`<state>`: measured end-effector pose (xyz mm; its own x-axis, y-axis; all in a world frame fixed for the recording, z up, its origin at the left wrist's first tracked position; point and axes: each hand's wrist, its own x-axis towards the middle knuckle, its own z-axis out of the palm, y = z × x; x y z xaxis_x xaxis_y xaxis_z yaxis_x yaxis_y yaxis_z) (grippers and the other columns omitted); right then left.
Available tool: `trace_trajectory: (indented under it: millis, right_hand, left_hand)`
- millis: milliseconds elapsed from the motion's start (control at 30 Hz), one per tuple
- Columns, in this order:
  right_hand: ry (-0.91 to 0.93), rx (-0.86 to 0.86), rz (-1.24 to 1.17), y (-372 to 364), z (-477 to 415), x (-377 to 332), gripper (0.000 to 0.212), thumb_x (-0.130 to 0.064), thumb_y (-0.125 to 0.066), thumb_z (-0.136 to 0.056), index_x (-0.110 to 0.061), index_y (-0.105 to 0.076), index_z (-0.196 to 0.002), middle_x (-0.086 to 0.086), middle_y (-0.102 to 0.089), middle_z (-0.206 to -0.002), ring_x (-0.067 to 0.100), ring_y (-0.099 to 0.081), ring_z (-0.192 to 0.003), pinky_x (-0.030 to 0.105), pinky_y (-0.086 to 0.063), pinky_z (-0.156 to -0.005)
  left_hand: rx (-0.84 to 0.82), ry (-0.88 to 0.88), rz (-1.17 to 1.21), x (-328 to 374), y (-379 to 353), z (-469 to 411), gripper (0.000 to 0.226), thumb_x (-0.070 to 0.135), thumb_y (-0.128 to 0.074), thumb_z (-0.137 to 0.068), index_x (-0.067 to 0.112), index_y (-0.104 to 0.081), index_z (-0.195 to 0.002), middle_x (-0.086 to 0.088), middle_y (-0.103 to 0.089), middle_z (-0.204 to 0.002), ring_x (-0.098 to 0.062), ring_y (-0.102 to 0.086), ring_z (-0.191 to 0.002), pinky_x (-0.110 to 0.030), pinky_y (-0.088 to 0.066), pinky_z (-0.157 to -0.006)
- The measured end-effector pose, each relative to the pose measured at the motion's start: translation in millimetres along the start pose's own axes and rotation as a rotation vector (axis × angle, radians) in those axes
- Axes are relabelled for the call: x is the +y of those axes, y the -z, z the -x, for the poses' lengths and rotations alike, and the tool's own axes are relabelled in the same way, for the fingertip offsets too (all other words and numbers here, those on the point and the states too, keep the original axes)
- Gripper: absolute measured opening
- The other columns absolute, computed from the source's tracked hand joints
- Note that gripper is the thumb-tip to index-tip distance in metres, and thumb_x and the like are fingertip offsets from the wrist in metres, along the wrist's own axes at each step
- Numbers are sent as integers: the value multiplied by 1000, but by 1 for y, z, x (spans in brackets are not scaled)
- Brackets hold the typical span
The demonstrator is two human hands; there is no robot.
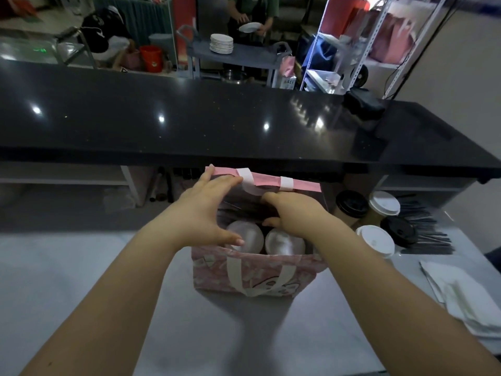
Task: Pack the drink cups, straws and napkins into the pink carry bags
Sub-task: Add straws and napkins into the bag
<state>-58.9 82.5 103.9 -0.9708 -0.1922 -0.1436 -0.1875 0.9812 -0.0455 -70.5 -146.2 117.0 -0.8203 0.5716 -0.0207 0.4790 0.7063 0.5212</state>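
Observation:
A pink patterned carry bag (211, 272) with cream handles stands open on the grey table in front of me. Two cups with pale lids (249, 237) (284, 244) stand side by side in its near half. My left hand (200, 210) is spread over the bag's left side, its fingertips touching the far rim and its thumb above the left cup. My right hand (292, 213) reaches into the bag from the right, with fingers and thumb curled round dark straws (241, 210) that lie across the inside.
To the right of the bag stand several lidded cups, two with black lids (352, 203) and two with white lids (375, 238). Beside them lie a pile of black straws (428, 232) and a stack of white napkins (461, 294). A black counter (189, 118) runs behind the bag.

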Motion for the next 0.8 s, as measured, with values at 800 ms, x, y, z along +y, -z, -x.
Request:
trace_trajectory:
  millis: [800]
  right_hand:
    - [-165, 527, -290, 27, 171, 104, 27, -17, -67, -86, -23, -69, -112, -14, -64, -96, 8, -48, -95, 29, -43, -84]
  left_hand:
    - [344, -338, -292, 190, -94, -52, 32, 37, -49, -92, 29, -59, -122, 6, -58, -119, -19, -50, -113, -38, -38, -93]
